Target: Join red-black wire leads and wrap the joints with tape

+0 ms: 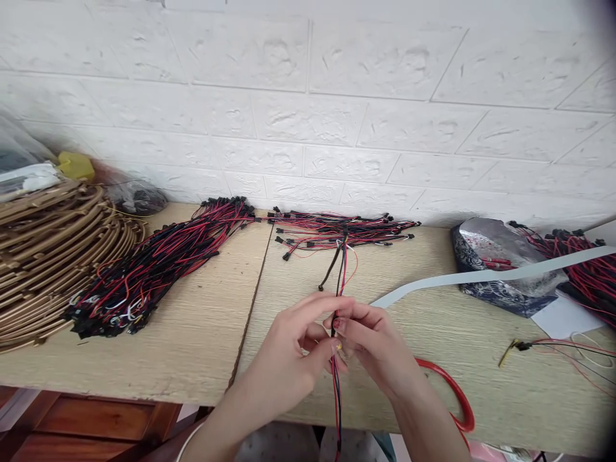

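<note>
A red and black wire bundle [337, 391] runs up and down through the middle of the view, passing between my hands. My left hand [301, 350] pinches it from the left, its thumb beside a small yellow bit [339, 346]. From the right, my right hand [373, 340] holds the same wires, thumb and fingertips pressed together. The two hands' fingertips meet and hide part of the bundle. Above them the wires continue to a black connector [345, 230], near a short black sleeved lead [328, 273].
Behind lie more connector wires [312, 221]. On the left are a large wire pile [168, 256] and stacked rattan-like hoops [62, 256]. A white strip [447, 280] crosses a patterned bag [505, 298] at right. Red handles [450, 382] lie beside my right forearm.
</note>
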`<state>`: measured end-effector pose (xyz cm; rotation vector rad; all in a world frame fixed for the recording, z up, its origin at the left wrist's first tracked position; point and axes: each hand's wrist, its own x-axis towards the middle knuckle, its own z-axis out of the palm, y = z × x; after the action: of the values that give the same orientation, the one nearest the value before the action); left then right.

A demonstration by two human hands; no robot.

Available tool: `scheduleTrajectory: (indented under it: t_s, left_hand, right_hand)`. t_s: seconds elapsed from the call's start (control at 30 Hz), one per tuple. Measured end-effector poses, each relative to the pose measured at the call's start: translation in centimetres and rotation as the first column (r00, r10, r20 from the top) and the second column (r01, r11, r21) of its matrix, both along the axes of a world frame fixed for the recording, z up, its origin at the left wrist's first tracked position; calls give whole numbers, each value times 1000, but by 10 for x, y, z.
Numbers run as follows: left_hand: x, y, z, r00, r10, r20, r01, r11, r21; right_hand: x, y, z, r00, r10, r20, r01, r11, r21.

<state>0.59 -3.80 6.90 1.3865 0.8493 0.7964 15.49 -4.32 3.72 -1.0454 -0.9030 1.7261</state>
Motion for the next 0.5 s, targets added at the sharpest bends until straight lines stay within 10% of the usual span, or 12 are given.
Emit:
scheduleTrajectory:
  t_s: [0.13, 0.3, 0.5]
  left_hand:
    - [1, -1, -4, 984, 60, -165, -34, 987, 154]
    - [6, -2, -10, 947, 177, -270, -50, 907, 418]
    - [15, -10, -25, 906, 251, -341, -13, 822, 569]
  right_hand:
    - [-2, -1, 14, 967, -53, 249, 18, 990, 141]
    - [-10, -8, 23, 724, -226, 652, 21, 952, 306]
    - [-22, -11, 19, 551, -370, 748, 65, 913, 403]
